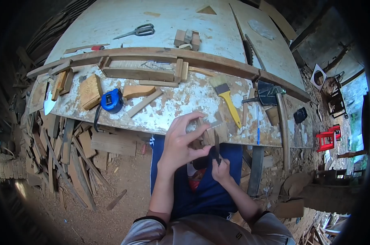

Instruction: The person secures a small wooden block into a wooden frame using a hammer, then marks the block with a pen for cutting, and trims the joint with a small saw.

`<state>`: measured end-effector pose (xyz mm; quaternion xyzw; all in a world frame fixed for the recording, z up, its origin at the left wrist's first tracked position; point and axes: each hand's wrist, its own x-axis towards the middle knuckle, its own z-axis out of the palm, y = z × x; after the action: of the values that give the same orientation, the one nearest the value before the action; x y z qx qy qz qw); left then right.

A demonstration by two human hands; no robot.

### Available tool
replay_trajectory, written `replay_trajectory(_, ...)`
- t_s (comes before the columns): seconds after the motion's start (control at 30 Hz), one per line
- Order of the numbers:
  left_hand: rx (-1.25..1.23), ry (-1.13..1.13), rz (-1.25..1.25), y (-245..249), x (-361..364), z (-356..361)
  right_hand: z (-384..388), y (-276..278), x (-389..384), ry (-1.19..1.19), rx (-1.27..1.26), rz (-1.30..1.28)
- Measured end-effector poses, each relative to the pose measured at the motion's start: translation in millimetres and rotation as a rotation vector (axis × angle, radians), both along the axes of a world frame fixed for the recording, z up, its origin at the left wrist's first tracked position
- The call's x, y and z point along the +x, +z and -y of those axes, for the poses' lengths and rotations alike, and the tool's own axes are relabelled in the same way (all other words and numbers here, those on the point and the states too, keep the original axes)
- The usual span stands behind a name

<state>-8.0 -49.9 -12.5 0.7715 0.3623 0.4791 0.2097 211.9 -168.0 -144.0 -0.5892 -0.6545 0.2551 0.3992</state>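
At the bench's front edge, my left hand (181, 141) is closed around a small wooden piece (210, 136), with thumb and fingers on its sides. My right hand (221, 169) grips the dark handle of a knife (217, 141). The blade points up and lies along the right side of the wood; whether it cuts in cannot be made out. Behind the hands lies a paintbrush (225, 98) with a yellow handle. A blue tape measure (112, 101) sits to the left, beside a thin wood strip (145, 103).
On the paint-spattered workbench (148, 116), a long wooden beam (217, 59) runs across. A hatchet (270, 94), a blue pen (258, 126) and a dark object (300, 115) lie right. Scissors (142, 30) and wood blocks (187, 38) lie farther back. Scrap wood (81, 163) covers the floor left.
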Motion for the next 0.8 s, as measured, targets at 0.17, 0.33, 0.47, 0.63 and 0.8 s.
replay_trajectory(0.17,-0.028,0.010,0.015,-4,1,5,-4,37,-11,-0.024,-0.016,-0.012)
replay_trajectory(0.33,-0.007,-0.002,0.014,-2,-1,0,9,-17,15,0.010,-0.040,0.036)
replay_trajectory(0.47,-0.016,0.024,0.015,-2,-2,1,1,61,-8,-0.012,-0.112,0.012)
replay_trajectory(0.63,0.013,-0.001,0.019,-2,1,1,17,2,12,-0.042,-0.085,0.068)
replay_trajectory(0.8,0.016,0.007,0.024,-3,1,2,19,16,4,-0.031,-0.086,0.066)
